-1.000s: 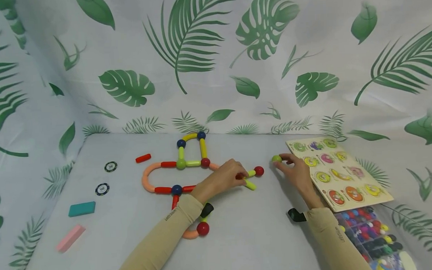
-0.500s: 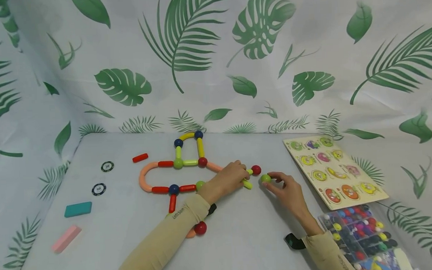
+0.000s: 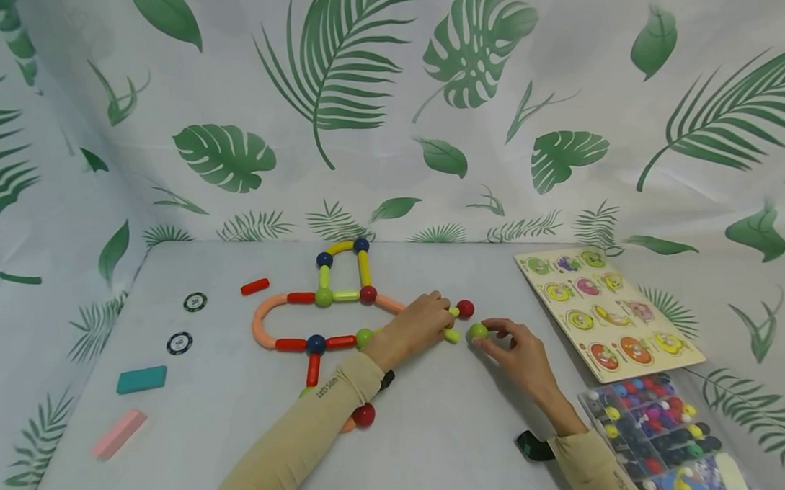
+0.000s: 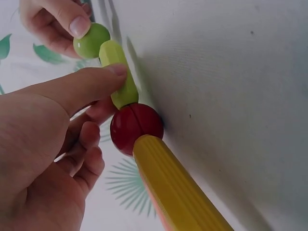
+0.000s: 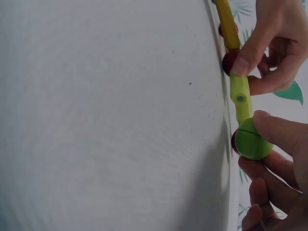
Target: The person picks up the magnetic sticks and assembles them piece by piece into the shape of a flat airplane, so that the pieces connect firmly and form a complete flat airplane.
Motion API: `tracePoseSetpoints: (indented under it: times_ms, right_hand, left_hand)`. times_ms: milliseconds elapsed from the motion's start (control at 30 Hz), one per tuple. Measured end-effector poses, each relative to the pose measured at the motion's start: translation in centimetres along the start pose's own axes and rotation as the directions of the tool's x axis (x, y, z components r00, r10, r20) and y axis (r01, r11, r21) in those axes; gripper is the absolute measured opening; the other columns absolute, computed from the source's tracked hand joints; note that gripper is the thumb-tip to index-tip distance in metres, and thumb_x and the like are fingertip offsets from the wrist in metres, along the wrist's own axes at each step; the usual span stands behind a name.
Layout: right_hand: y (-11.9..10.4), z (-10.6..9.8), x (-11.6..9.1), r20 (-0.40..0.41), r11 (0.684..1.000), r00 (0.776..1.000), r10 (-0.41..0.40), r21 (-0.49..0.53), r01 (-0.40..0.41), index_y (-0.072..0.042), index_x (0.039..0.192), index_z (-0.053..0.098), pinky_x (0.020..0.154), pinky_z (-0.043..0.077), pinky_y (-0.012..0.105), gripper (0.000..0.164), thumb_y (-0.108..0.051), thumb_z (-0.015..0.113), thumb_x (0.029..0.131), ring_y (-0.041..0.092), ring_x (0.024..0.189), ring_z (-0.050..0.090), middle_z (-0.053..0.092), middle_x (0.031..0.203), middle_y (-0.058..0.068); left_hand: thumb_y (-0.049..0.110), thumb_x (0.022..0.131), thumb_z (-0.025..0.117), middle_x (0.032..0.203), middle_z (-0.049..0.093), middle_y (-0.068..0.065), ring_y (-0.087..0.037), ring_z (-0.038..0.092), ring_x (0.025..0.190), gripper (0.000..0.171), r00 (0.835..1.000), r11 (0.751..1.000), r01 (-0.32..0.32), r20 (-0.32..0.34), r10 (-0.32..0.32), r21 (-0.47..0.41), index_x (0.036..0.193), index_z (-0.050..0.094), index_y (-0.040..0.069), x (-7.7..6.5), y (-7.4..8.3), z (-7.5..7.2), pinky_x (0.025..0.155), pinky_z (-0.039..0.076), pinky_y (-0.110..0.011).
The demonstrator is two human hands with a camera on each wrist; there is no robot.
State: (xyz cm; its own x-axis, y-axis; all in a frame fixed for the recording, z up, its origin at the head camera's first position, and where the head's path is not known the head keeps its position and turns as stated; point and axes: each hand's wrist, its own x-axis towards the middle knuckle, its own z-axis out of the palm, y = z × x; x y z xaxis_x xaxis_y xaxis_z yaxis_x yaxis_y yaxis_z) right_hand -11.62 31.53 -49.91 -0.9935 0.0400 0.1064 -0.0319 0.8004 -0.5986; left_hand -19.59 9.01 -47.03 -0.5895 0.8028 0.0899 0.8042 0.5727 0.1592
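Observation:
My left hand (image 3: 411, 327) pinches a short yellow-green magnetic stick (image 4: 124, 89) between thumb and finger. One end of that stick meets a red ball (image 4: 137, 129), which also joins a longer yellow stick (image 4: 180, 187). Between the thumb and fingers of my right hand (image 3: 522, 356) is a green ball (image 3: 478, 332). In the head view a small gap separates this ball from the stick's free end (image 3: 452, 336). Another red ball (image 3: 465, 309) lies just beyond, on the end of a second short stick. The left hand hides the middle of this part in the head view.
A flat figure of joined sticks and balls, with a salmon curve (image 3: 261, 323), spreads leftward. A loose red stick (image 3: 255, 286), two chips (image 3: 195, 302), a teal block (image 3: 141, 380) and a pink block (image 3: 120, 433) lie left. Rightward are a fruit puzzle board (image 3: 596, 316) and a compartment box (image 3: 586, 397).
From beside the puzzle board, my right hand has brought the green ball left and nearer to me, close to the stick's end. The left hand has kept its hold on the stick.

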Motion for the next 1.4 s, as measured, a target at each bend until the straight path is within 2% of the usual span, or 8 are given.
tracePoseSetpoints:
  times_ms: [267, 800, 933, 1100, 1200, 1267, 1367, 1400]
  right_hand:
    - [-0.5, 0.2, -0.2, 0.04, 0.999, 0.999, -0.023, 0.025, 0.022, -0.021, 0.121, 0.07, 0.078, 0.043, 0.028, 0.038, -0.042, 0.077, 0.089, 0.016, 0.097, 0.056, 0.071, 0.112, 0.001]
    - [-1.0, 0.8, -0.1, 0.048, 0.999, 0.998, -0.041, 0.038, 0.039, -0.021, 0.117, 0.071, 0.08, 0.045, 0.029, 0.037, -0.042, 0.079, 0.087, 0.015, 0.097, 0.059, 0.071, 0.108, -0.001]
    - [-0.9, 0.9, 0.0, 0.057, 0.998, 0.997, -0.043, 0.042, 0.04, -0.021, 0.117, 0.071, 0.079, 0.046, 0.028, 0.037, -0.042, 0.08, 0.087, 0.015, 0.097, 0.06, 0.071, 0.109, -0.001]
    - [-0.7, 0.8, 0.0, 0.064, 0.998, 0.997, -0.045, 0.037, 0.043, -0.022, 0.117, 0.071, 0.08, 0.047, 0.029, 0.037, -0.042, 0.08, 0.087, 0.014, 0.097, 0.06, 0.071, 0.109, -0.002]
    - [-0.7, 0.7, -0.1, 0.071, 0.998, 0.996, -0.047, 0.037, 0.044, -0.022, 0.117, 0.071, 0.08, 0.048, 0.03, 0.037, -0.042, 0.08, 0.087, 0.015, 0.098, 0.06, 0.071, 0.109, -0.002]
    - [-0.8, 0.6, -0.1, 0.077, 0.998, 0.996, -0.047, 0.035, 0.045, -0.022, 0.117, 0.071, 0.081, 0.048, 0.03, 0.037, -0.043, 0.08, 0.087, 0.014, 0.098, 0.06, 0.071, 0.109, -0.002]
    - [-0.8, 0.5, -0.1, 0.079, 0.998, 0.996, -0.051, 0.032, 0.049, -0.023, 0.117, 0.071, 0.081, 0.047, 0.028, 0.037, -0.042, 0.08, 0.087, 0.014, 0.097, 0.059, 0.071, 0.108, -0.002]
    - [-0.8, 0.4, 0.0, 0.08, 0.998, 0.995, -0.051, 0.033, 0.049, -0.023, 0.118, 0.071, 0.081, 0.047, 0.028, 0.037, -0.042, 0.08, 0.087, 0.015, 0.097, 0.059, 0.071, 0.108, -0.002]
  left_hand:
    - [0.02, 0.096, 0.072, 0.102, 0.067, 0.003, -0.013, 0.054, 0.096, 0.014, 1.0, 0.999, -0.014, -0.028, 0.013, -0.052, 0.108, 0.078, 0.018, -0.2, -0.5, -0.3, 0.088, 0.046, -0.023]
    - [0.021, 0.095, 0.073, 0.101, 0.068, 0.004, -0.013, 0.054, 0.095, 0.014, 0.998, 0.998, -0.006, -0.057, 0.002, -0.064, 0.107, 0.079, 0.018, -0.5, -0.7, -0.2, 0.087, 0.046, -0.023]
    - [0.019, 0.096, 0.072, 0.103, 0.068, 0.002, -0.014, 0.054, 0.096, 0.016, 0.997, 0.985, 0.003, -0.07, -0.015, -0.173, 0.11, 0.079, 0.016, -1.1, -1.2, -0.6, 0.088, 0.046, -0.023]
    - [0.019, 0.098, 0.068, 0.108, 0.067, 0.0, -0.016, 0.054, 0.103, 0.018, 0.99, 0.936, 0.065, -0.092, -0.103, -0.346, 0.113, 0.077, 0.012, -2.8, -3.1, -1.7, 0.093, 0.047, -0.027]
    - [0.017, 0.097, 0.07, 0.108, 0.069, -0.005, -0.021, 0.056, 0.104, 0.019, 0.978, 0.912, 0.1, -0.13, -0.164, -0.397, 0.112, 0.077, 0.008, -4.6, -5.2, -2.5, 0.093, 0.049, -0.032]
    - [0.016, 0.096, 0.071, 0.107, 0.069, -0.007, -0.023, 0.057, 0.103, 0.019, 0.962, 0.894, 0.126, -0.168, -0.217, -0.431, 0.111, 0.077, 0.006, -6.2, -7.0, -2.9, 0.092, 0.05, -0.035]
    - [0.013, 0.094, 0.073, 0.104, 0.069, -0.008, -0.026, 0.058, 0.103, 0.018, 0.918, 0.869, 0.202, -0.222, -0.329, -0.452, 0.11, 0.077, 0.004, -9.4, -10.1, -3.5, 0.092, 0.05, -0.038]
    - [0.014, 0.094, 0.073, 0.105, 0.069, -0.008, -0.026, 0.057, 0.104, 0.019, 0.897, 0.848, 0.245, -0.221, -0.382, -0.47, 0.111, 0.076, 0.005, -10.7, -11.1, -3.7, 0.093, 0.05, -0.039]
